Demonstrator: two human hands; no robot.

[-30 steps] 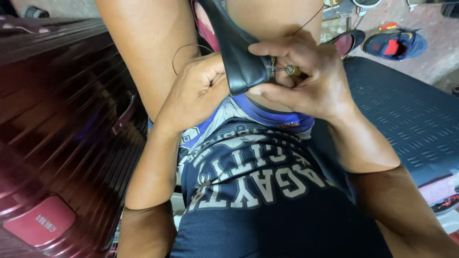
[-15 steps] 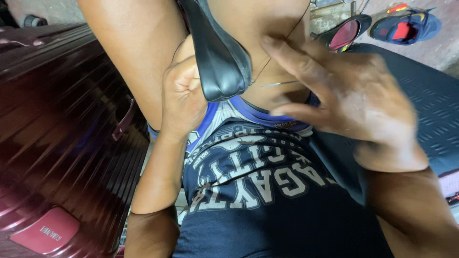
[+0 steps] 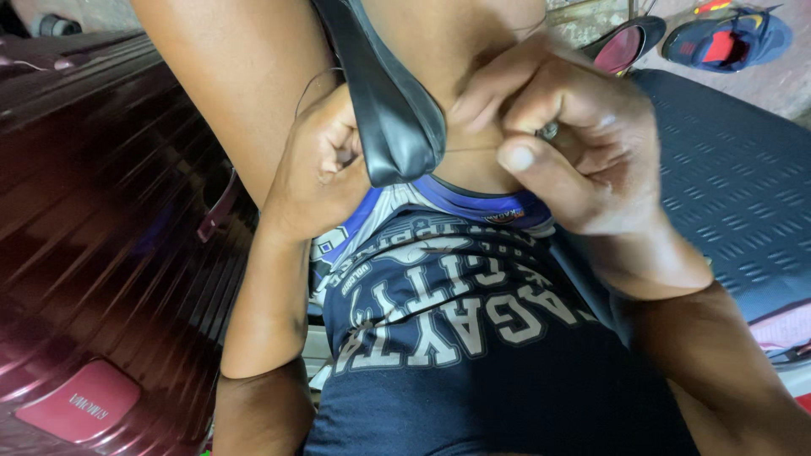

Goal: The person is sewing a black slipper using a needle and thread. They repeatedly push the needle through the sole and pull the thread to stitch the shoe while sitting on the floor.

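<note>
In the head view, close against the person's lap, a black leather piece [image 3: 393, 118] hangs down between the knees, its rounded end just above the blue shorts [image 3: 473, 355]. The left hand [image 3: 317, 169] clenches its left edge, fingers curled into the fold. The right hand [image 3: 566, 143] is pinched tight on what seems to be a small metal needle [image 3: 549, 131], with a thin thread [image 3: 473, 150] running towards the leather. A maroon ribbed suitcase [image 3: 93, 253] lies to the left; a dark textured mat [image 3: 735, 186] lies to the right.
</note>
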